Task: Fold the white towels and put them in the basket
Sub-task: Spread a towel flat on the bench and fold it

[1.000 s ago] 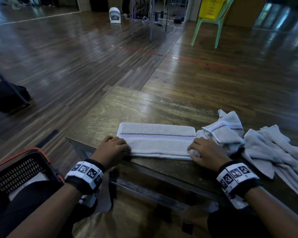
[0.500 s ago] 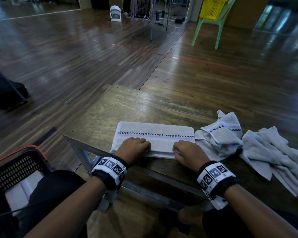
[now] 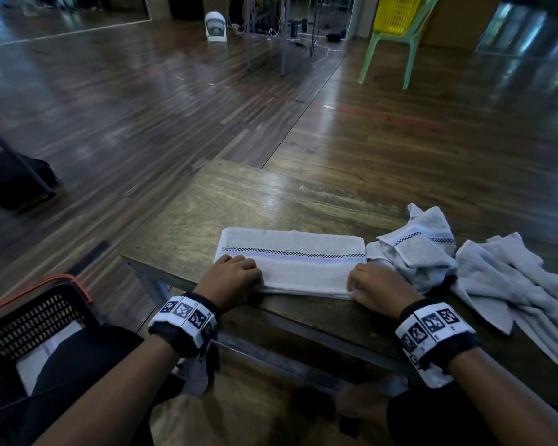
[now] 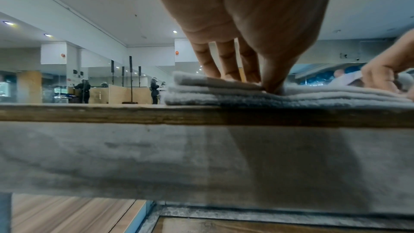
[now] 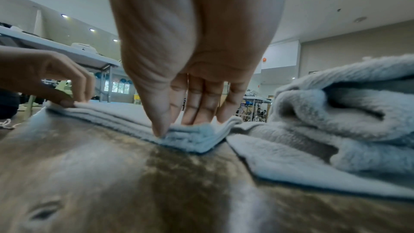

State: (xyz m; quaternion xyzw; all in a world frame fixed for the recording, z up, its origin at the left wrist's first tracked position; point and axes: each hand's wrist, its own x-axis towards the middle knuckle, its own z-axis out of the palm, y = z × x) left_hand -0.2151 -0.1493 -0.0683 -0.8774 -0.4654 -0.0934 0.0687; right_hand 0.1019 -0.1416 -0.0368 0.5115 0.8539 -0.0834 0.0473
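A: Going left to right, where was the basket (image 3: pixel 29 320)?

B: At about eight o'clock, down beside the person's left knee, off the tabletop (image 3: pixel 239 201). Something white lay in it, likely a towel already done, though I couldn't be sure.

A: And the left hand (image 3: pixel 229 278)?

B: On the left near corner of the folded towel (image 3: pixel 293 265). In the left wrist view its fingers (image 4: pixel 228 63) lay on top with the thumb tucked in among the layers at the near edge, so it was pinching that corner.

A: The towel itself?

B: At six o'clock, close to the near edge of the tabletop, a long strip of several layers. Its long axis ran three to nine o'clock, with a checked band along it.

A: The right hand (image 3: pixel 380 284)?

B: Mirrored: its fingers (image 5: pixel 201 98) sat on top of the right near corner and the thumb pressed at the edge, clamped on the layers. Each hand had its own end, so I judged the coming fold would carry one end across to the other, along that axis. The left hand was nearer the basket.

A: Further right?

B: A crumpled towel (image 3: pixel 416 249) touching the strip's right end, and loose towels (image 3: pixel 509 284) beyond at four o'clock.

A: The surface and room?

B: Worn dark wood, then wooden floor (image 3: pixel 142 107), with a green chair (image 3: pixel 397 49) carrying a yellow crate (image 3: pixel 397 11) at one o'clock.
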